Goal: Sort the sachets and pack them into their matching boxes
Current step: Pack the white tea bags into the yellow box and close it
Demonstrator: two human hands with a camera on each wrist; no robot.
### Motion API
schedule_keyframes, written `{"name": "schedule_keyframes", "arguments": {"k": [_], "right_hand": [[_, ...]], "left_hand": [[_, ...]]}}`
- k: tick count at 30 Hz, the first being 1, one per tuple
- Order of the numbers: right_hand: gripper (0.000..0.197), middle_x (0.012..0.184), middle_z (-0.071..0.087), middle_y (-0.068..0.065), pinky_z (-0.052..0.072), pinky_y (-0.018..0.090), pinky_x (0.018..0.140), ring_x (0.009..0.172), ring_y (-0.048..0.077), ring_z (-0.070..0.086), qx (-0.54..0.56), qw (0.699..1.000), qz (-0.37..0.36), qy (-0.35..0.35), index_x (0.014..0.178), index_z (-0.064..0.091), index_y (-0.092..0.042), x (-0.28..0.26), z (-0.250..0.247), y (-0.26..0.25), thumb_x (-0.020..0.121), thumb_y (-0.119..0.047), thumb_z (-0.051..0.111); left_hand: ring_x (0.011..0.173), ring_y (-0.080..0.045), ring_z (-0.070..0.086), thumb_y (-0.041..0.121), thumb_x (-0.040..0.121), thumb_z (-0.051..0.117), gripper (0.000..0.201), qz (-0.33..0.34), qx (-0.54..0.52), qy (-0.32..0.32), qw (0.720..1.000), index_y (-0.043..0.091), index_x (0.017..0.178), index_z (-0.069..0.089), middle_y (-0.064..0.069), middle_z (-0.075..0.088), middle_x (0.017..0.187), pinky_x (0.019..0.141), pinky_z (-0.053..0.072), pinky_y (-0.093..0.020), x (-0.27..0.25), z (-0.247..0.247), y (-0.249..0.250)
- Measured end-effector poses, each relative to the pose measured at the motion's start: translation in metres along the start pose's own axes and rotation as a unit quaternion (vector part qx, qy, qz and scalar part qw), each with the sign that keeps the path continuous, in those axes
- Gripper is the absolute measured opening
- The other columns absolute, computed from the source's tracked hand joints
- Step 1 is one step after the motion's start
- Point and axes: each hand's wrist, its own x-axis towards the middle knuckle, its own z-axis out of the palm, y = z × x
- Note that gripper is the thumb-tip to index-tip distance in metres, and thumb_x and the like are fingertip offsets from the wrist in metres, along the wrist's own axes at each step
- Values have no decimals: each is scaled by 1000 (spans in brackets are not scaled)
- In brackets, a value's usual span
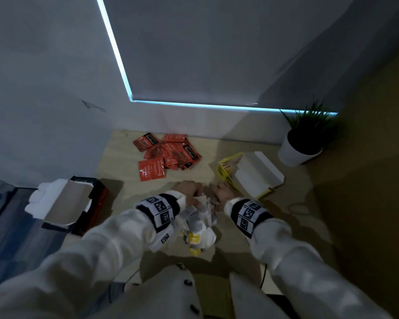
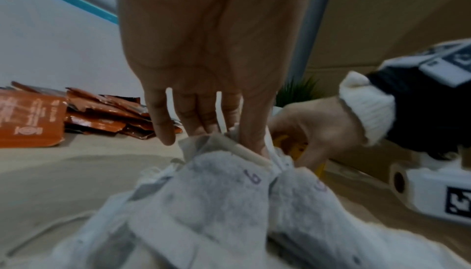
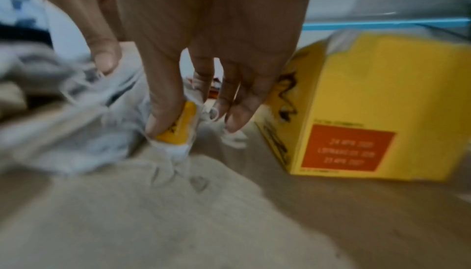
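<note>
A heap of tea bags (image 1: 199, 223) is gripped at its far end by both hands on the table (image 1: 244, 252), between the red box (image 1: 83, 203) and the yellow box (image 1: 247, 174). From the left wrist, the left hand (image 2: 203, 55) is shown with fingers pushed down into the bags, pinching their top edges. Only from the right wrist is the right hand (image 3: 203, 37) seen pinching a yellow tag (image 3: 179, 126) between thumb and forefinger; the red sachets (image 1: 168, 154) are piled well beyond.

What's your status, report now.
Left hand and right hand both gripping white tea bags. Yellow box open beside the right hand. Nothing blocking.
</note>
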Motion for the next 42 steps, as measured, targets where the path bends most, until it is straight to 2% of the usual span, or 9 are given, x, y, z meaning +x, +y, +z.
{"name": "schedule_keyframes", "arguments": {"k": [5, 11, 15, 20, 24, 27, 30, 37, 42], "right_hand": [[29, 86, 50, 11, 35, 27, 67, 83, 23, 52, 168, 981, -12, 94, 88, 38, -12, -25, -7, 11, 79, -15, 66], [28, 86, 56, 9, 50, 28, 57, 74, 16, 55, 471, 870, -47, 140, 96, 50, -10, -48, -23, 17, 77, -1, 68], [18, 70, 60, 1, 52, 17, 48, 57, -5, 59, 575, 807, -46, 126, 94, 55, -1, -51, -31, 13, 80, 9, 60], [24, 80, 56, 6, 55, 20, 48, 58, 0, 63, 599, 796, -50, 73, 80, 51, -13, -53, -32, -2, 83, 10, 55], [22, 79, 54, 8, 57, 25, 49, 55, 14, 65, 685, 728, -27, 21, 79, 49, -12, -56, -33, -16, 88, 8, 48], [8, 98, 58, 7, 60, 31, 62, 89, 22, 62, 737, 676, -21, -5, 94, 55, -9, -55, -31, -22, 87, -4, 55], [39, 95, 59, 8, 57, 27, 59, 85, 18, 63, 733, 679, -28, -17, 108, 48, -6, -51, -29, -27, 75, -7, 69], [35, 71, 51, 7, 54, 20, 46, 51, 6, 62, 656, 747, -33, 104, 71, 44, -11, -55, -34, -24, 74, 21, 58], [31, 78, 55, 8, 56, 20, 49, 59, 7, 64, 652, 744, -28, 143, 79, 47, -8, -54, -33, -21, 74, 21, 57]], "left_hand": [[82, -25, 59, 20, 81, 67, 18, 6, -134, 92, 987, 20, 85, 49, -11, 63, 89, 65, 39, -22, -14, -6, -13], [88, -12, 55, 11, 80, 69, 29, 62, -300, 225, 925, 7, 105, 54, 0, 60, 94, 62, 38, -7, -35, -16, -17], [87, -5, 61, 6, 77, 70, 22, 111, -337, 256, 899, 23, 86, 61, 2, 65, 94, 79, 45, -18, -40, -20, -19], [100, 22, 50, 3, 76, 60, 27, 207, -283, 304, 886, 29, 83, 57, 11, 59, 107, 84, 41, -5, -46, -16, -18], [104, 11, 52, -13, 74, 58, 42, 298, -209, 318, 876, 27, 86, 57, 9, 60, 110, 86, 41, -7, -46, -15, -17], [105, -3, 54, -13, 74, 58, 42, 332, -174, 307, 875, 26, 87, 56, 10, 53, 113, 91, 40, -6, -49, -17, -12], [113, -6, 51, -11, 76, 57, 38, 347, -151, 313, 871, 25, 89, 55, 7, 50, 119, 97, 37, -6, -49, -17, -9], [110, 15, 50, -5, 82, 59, 50, 207, -332, 279, 877, 28, 119, 49, 3, 54, 122, 97, 40, -6, -54, -20, -17], [115, -26, 55, 8, 89, 54, 32, 25, -556, 196, 808, 10, 121, 47, -9, 55, 123, 92, 47, -30, -54, -16, -18]]}}
